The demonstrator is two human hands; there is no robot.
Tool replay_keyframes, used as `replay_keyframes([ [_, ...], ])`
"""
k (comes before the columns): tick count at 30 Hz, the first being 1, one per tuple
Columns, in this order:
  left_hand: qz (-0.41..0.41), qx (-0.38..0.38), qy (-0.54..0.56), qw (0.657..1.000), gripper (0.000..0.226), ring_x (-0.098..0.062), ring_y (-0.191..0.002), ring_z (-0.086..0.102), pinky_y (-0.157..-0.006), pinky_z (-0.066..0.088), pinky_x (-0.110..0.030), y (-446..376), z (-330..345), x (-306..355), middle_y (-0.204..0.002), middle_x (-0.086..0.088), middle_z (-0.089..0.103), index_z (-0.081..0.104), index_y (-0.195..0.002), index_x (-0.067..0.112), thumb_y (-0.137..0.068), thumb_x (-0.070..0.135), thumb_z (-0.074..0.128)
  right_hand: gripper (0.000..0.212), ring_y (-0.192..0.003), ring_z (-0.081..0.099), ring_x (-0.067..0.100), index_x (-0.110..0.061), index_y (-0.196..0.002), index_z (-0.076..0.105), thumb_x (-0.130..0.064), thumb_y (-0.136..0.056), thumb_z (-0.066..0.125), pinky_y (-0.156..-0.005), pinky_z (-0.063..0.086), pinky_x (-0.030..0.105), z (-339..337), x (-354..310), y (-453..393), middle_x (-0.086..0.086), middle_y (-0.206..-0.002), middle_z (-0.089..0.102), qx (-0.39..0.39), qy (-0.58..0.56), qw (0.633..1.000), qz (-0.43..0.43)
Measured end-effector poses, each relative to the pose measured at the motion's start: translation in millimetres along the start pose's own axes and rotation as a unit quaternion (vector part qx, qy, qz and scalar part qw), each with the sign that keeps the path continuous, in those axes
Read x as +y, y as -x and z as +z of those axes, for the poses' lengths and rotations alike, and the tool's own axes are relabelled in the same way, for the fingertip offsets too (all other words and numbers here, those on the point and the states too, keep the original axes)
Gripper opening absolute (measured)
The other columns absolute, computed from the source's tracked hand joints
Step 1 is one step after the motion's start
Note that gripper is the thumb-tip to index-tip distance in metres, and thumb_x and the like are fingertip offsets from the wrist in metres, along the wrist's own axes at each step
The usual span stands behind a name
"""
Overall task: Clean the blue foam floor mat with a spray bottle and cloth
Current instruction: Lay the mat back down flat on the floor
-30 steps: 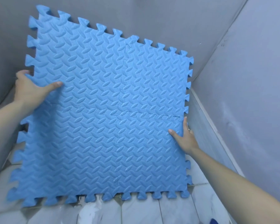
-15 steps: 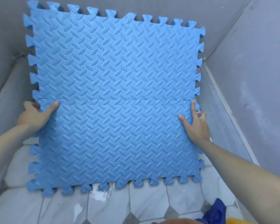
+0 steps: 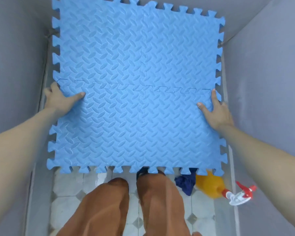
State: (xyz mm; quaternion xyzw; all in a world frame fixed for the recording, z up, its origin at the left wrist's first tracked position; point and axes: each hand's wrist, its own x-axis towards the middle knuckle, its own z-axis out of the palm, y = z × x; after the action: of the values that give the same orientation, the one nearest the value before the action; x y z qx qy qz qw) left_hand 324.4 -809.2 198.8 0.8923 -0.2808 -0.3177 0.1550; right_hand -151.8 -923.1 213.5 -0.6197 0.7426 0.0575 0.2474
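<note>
The blue foam mat [image 3: 136, 79], made of interlocked tiles with toothed edges, fills the upper middle of the head view. My left hand [image 3: 61, 99] grips its left edge, thumb on top and fingers behind. My right hand [image 3: 216, 113] grips the right edge, thumb and forefinger on the surface. A dark blue cloth [image 3: 186, 183] lies crumpled on the floor below the mat's near right corner. Beside it lies an orange spray bottle [image 3: 209, 184] with a red and white trigger head [image 3: 240, 195].
Grey walls [image 3: 17, 65] close in on the left, right and far side. The floor [image 3: 66, 189] has pale tiles with small grey diamond insets. My legs in brown trousers [image 3: 129, 206] stand in the lower middle.
The mat has come lower and squarer toward me, both hands still gripping its side edges. The view tipped down, bringing my legs, the cloth and the spray bottle into sight.
</note>
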Motion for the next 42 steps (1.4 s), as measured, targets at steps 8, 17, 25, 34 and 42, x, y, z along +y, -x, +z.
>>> replay_keyframes([
  [8, 0.046, -0.101, -0.09, 0.99, 0.093, -0.039, -0.132, 0.037, -0.111, 0.03, -0.045, 64.7, -50.0, 51.6, -0.149, -0.022, 0.021, 0.02, -0.149, 0.011, -0.079, 0.047, 0.071, 0.07, -0.139, 0.038, 0.033, -0.021, -0.152, 0.028, -0.057, -0.094, 0.045, -0.111, 0.032, 0.036, -83.8, -28.8, 29.7, 0.011, -0.153, 0.039, -0.138, 0.118, 0.982, 0.056],
  [17, 0.288, -0.43, -0.18, 0.836, 0.097, -0.007, -0.146, 0.011, -0.114, 0.004, -0.024, 228.8, -58.6, 72.5, -0.159, 0.014, 0.011, 0.023, -0.147, 0.043, -0.064, 0.092, 0.033, 0.068, -0.133, 0.045, 0.033, -0.013, -0.144, 0.038, -0.058, -0.094, 0.043, -0.103, 0.038, 0.038, -77.5, -38.1, 63.2, 0.013, -0.145, 0.047, -0.169, 0.146, 0.971, 0.085],
  [25, 0.433, -0.282, -0.299, 0.803, 0.105, -0.029, -0.138, 0.037, -0.112, 0.012, -0.034, 262.6, -34.1, 30.0, -0.156, -0.01, 0.027, 0.017, -0.153, 0.02, -0.067, 0.023, 0.079, 0.074, -0.136, 0.04, 0.032, -0.011, -0.147, 0.036, -0.062, -0.094, 0.04, -0.104, 0.037, 0.037, -105.4, -49.1, 46.4, 0.009, -0.151, 0.04, -0.236, 0.154, 0.955, 0.09],
  [34, 0.426, -0.153, -0.291, 0.843, 0.108, -0.03, -0.118, 0.06, -0.094, 0.048, -0.049, 271.1, -18.9, 70.4, -0.133, -0.012, 0.059, 0.046, -0.136, 0.012, -0.036, -0.023, 0.068, 0.071, -0.143, 0.024, 0.034, -0.023, -0.154, 0.018, -0.062, -0.095, 0.028, -0.111, 0.03, 0.046, -121.7, -43.3, 72.5, 0.005, -0.163, 0.008, -0.207, 0.195, 0.954, 0.093],
  [42, 0.407, -0.182, -0.304, 0.842, 0.085, -0.029, -0.142, 0.029, -0.117, 0.02, -0.042, 270.4, -42.3, 132.8, -0.156, -0.007, 0.029, 0.03, -0.149, 0.017, -0.076, -0.02, 0.051, 0.059, -0.128, 0.047, 0.032, -0.018, -0.134, 0.051, -0.057, -0.096, 0.031, -0.105, 0.038, 0.039, -162.0, -30.7, 141.3, 0.01, -0.144, 0.044, -0.242, 0.164, 0.955, 0.039],
])
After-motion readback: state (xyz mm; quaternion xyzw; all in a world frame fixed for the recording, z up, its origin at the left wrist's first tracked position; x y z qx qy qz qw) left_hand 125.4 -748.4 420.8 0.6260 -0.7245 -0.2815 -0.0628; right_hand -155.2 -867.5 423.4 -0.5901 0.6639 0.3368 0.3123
